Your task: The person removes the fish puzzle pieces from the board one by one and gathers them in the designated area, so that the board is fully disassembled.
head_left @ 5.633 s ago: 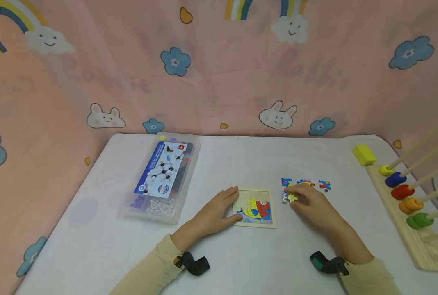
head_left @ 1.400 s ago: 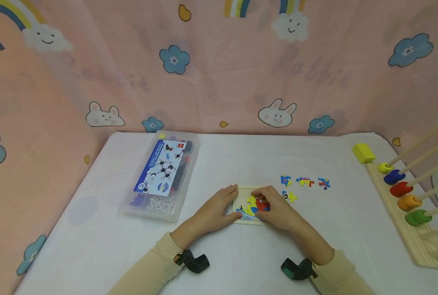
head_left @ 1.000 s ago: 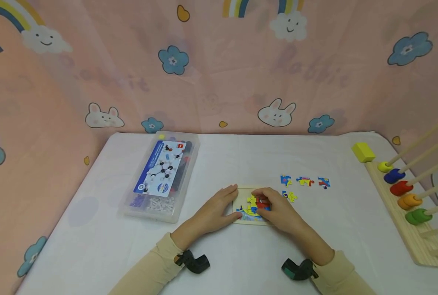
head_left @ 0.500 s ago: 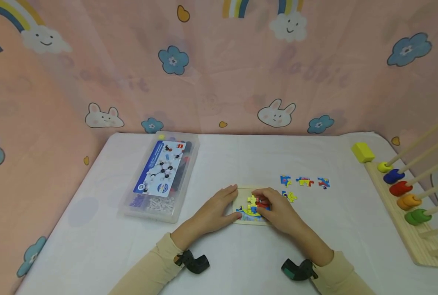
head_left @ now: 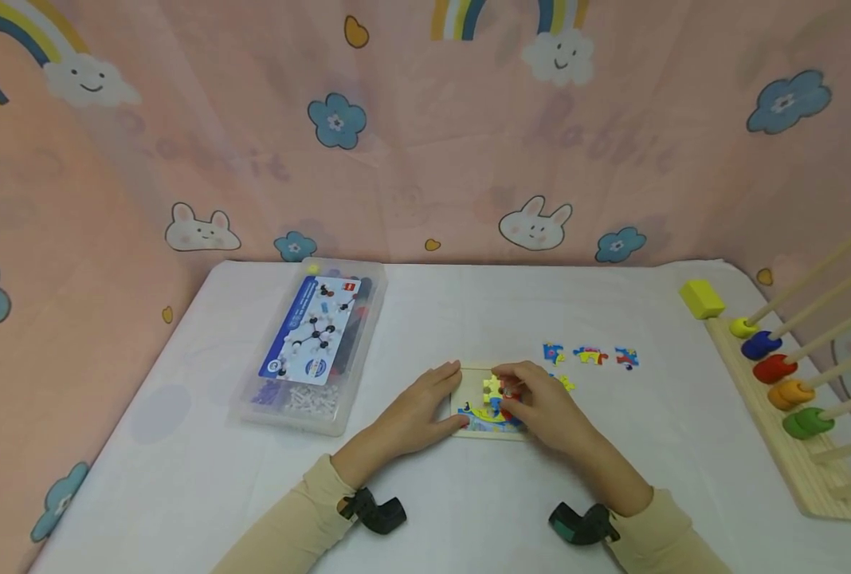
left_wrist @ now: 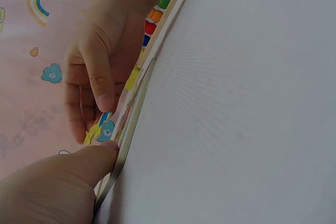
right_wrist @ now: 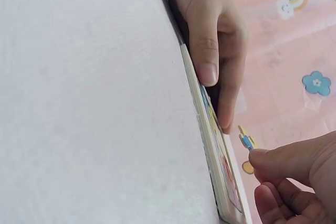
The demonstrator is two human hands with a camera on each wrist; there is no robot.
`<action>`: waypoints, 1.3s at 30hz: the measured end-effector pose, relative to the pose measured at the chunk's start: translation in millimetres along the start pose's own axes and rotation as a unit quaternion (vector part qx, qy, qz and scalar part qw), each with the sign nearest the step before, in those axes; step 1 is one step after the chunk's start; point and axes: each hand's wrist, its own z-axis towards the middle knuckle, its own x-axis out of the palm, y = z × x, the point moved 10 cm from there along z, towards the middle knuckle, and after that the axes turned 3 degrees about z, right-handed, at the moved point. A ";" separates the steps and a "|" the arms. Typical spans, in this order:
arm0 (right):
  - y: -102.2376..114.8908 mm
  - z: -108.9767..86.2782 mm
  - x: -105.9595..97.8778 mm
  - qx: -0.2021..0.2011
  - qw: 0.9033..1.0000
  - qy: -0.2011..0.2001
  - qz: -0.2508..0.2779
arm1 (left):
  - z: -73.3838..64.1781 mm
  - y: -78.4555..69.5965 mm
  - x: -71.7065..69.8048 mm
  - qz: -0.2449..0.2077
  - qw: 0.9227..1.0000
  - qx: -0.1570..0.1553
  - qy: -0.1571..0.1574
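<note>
A square wooden puzzle tray lies on the white table with a colourful picture partly laid in it. My left hand rests along its left side, thumb on the lower corner and fingers near the upper one. Above the tray, my right hand pinches a yellow and blue puzzle piece between thumb and fingers. The right wrist view shows this piece lifted off the tray. Red picture parts are partly hidden behind the right hand. Several loose puzzle pieces lie beyond it, one partly covered by that hand.
A clear plastic case with a molecule-picture label stands at the left. Along the right edge is a wooden bead rack with coloured beads on pegs, a yellow block at its far end. A pink patterned cloth hangs behind.
My right hand has moved left from the loose pieces to above the tray. Over the last second, the pinched piece has shifted slightly rightward. My left hand has stayed on the tray.
</note>
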 end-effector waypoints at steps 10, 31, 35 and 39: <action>-13.2 -7.5 -26.7 0.034 0.999 0.001 -0.018 | -0.1 0.9 2.1 -0.002 1.000 -0.004 0.005; -64.1 -37.4 -91.1 0.034 0.997 -0.025 -0.067 | 0.2 2.0 3.0 -0.004 1.000 -0.001 0.001; -77.0 -42.2 -96.1 0.045 0.997 -0.026 -0.062 | 0.2 1.9 2.9 -0.004 1.000 -0.002 0.001; -85.1 -45.3 -97.7 0.051 0.996 -0.034 -0.057 | 0.3 2.2 3.5 -0.006 1.000 -0.007 0.007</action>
